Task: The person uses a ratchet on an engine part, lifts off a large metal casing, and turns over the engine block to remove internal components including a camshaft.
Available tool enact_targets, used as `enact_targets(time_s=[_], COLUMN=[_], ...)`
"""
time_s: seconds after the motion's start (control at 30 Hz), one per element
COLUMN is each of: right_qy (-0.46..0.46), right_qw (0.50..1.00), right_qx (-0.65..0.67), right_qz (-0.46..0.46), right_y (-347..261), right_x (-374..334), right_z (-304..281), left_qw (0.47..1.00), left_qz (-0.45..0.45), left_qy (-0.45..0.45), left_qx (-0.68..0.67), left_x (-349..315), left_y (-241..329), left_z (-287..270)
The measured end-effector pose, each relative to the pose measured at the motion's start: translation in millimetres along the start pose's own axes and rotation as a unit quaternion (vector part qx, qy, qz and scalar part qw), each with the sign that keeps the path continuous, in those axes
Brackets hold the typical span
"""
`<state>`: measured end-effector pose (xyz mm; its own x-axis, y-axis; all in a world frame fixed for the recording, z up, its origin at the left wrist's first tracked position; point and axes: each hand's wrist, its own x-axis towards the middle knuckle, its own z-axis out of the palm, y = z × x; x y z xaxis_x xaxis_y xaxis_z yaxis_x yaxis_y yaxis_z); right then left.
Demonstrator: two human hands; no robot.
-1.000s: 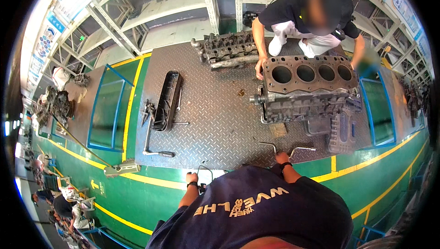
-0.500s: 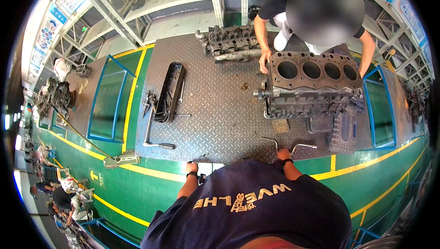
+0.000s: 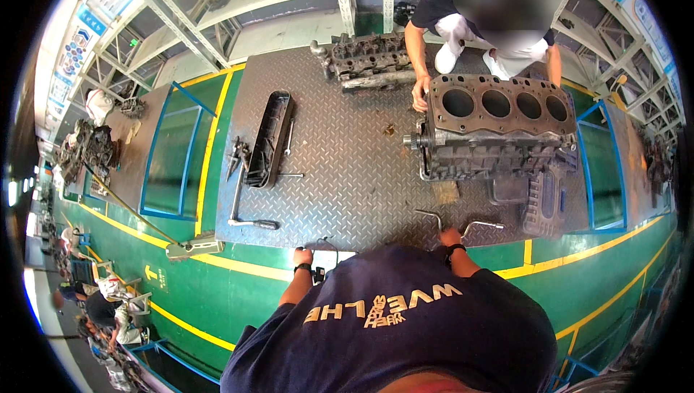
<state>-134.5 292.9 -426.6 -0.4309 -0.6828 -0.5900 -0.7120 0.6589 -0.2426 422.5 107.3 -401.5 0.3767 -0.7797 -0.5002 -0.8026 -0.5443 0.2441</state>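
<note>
My right hand (image 3: 451, 237) is at the front edge of the steel-plate bench (image 3: 340, 198), its fingers curled over the middle of a bent metal speed wrench (image 3: 482, 225). The wrench's two ends show on either side of the hand. My left hand (image 3: 303, 256) rests at the same edge, farther left, beside a thin dark cable (image 3: 334, 247); its fingers are too hidden to read. Beyond my right hand stands an engine block (image 3: 499, 154) with a row of open cylinder bores. A co-worker's hand (image 3: 421, 94) touches its left end.
A ratchet wrench (image 3: 253, 224), a long dark valve cover (image 3: 270, 140) and a small spanner (image 3: 289, 140) lie at left. A cylinder head (image 3: 369, 60) sits at the back. A plastic tool case (image 3: 543, 201) lies right of the block. Blue frames (image 3: 173, 161) flank the bench.
The co-worker has shifted to the left and drawn the arm at the block's right end inward. The view has moved slightly. My hands, the wrench and the block stay in place.
</note>
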Motion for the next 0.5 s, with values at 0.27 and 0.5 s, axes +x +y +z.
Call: enact_targets(time_s=[0.27, 0.5], right_qy=[0.03, 0.065], right_qw=[0.998, 0.997], right_qx=[-0.029, 0.009], right_qz=[-0.043, -0.038], right_y=[31, 20], right_x=[30, 22], right_z=[39, 32], left_qw=[0.999, 0.999], left_qz=[0.009, 0.002], left_qy=[-0.028, -0.042], left_qx=[0.017, -0.003], left_x=[8, 10], left_y=[-4, -3], left_z=[4, 6])
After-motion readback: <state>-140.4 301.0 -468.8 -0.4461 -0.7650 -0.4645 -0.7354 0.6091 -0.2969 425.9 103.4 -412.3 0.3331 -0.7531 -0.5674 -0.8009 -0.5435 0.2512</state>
